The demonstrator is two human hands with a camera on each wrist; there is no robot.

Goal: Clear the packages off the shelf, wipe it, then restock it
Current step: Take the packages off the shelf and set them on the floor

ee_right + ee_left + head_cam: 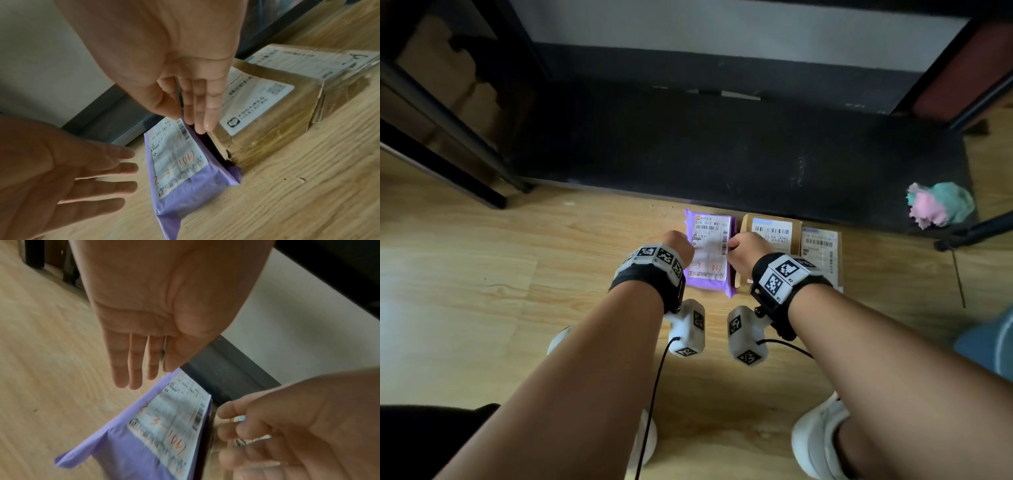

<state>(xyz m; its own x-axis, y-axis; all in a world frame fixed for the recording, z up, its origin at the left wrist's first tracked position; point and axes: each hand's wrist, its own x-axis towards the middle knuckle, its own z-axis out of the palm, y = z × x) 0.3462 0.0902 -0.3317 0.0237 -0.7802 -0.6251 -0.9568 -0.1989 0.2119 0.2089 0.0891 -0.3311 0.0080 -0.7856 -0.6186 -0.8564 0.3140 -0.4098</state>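
A purple mailer bag (710,253) with a white label lies on the wood floor in front of the bare dark bottom shelf (722,147). My left hand (679,245) is at its left edge, fingers (131,369) straight and just off the plastic. At the bag's right edge is my right hand (743,250). In the right wrist view its fingers (199,123) reach down into the gap between the purple bag (180,162) and a brown box (267,113), with the thumb on the label side, pinching that edge.
Two brown cardboard boxes (772,233) (822,253) sit on the floor right of the bag. A pink and teal cloth (938,204) lies on the shelf's right end. A black stand leg (976,233) crosses at the right. Another dark rack (448,120) stands at the left.
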